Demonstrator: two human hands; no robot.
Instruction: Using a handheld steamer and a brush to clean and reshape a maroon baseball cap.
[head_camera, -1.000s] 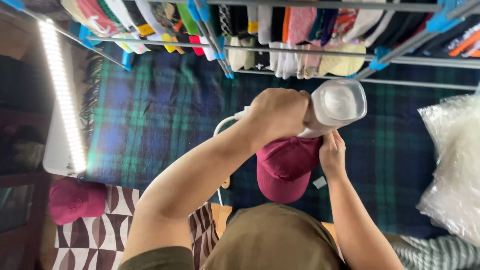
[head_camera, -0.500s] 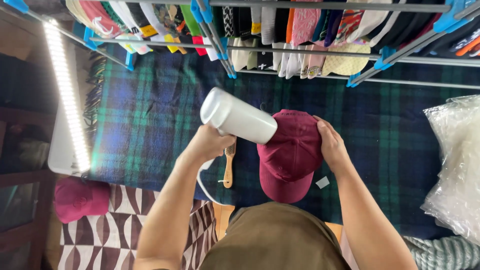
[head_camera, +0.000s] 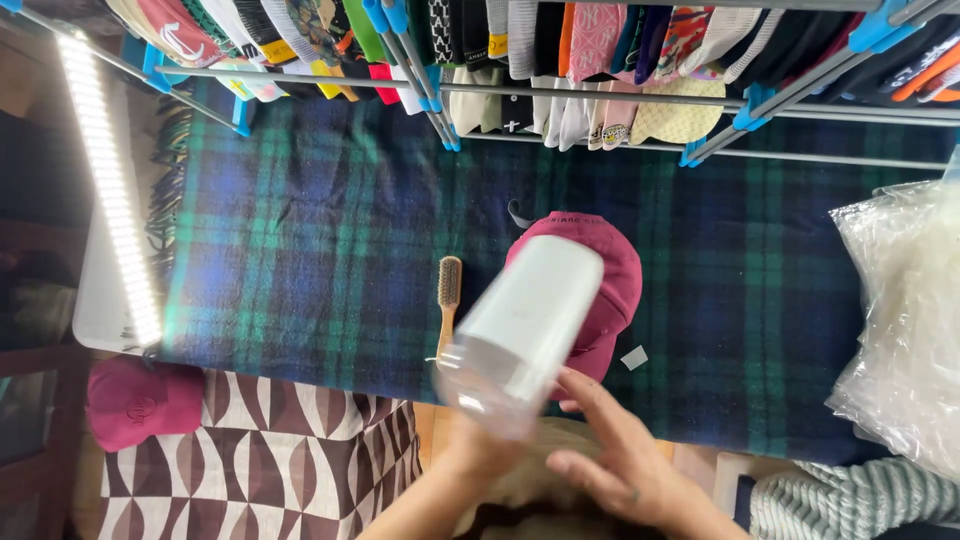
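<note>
Steamer (head_camera: 525, 320), a white cylindrical handheld unit with a clear lower section, was held up over the plaid blanket (head_camera: 300, 260), tilted with its white end toward the rack. It partly covered the maroon cap (head_camera: 610, 270), which lay on the blanket with its small tag (head_camera: 633, 357) just beside it. The left hand (head_camera: 480, 450) gripped the steamer from below at the clear end; its fingers were blurred and largely hidden, so the exact grip could not be told. The right hand (head_camera: 620, 460) was at the steamer's base, fingers spread and extended, fingertips touching or just short of the clear section; it was not closed on anything. A wooden brush (head_camera: 449, 300) lay on the blanket just left of the steamer. A second maroon cap (head_camera: 140, 400) sat on a patterned cloth (head_camera: 280, 450) at lower left. A rack (head_camera: 600, 95) of hanging caps ran along the top, a light bar (head_camera: 105, 180) stood at left, and a plastic bag (head_camera: 900, 310) lay at right.
</note>
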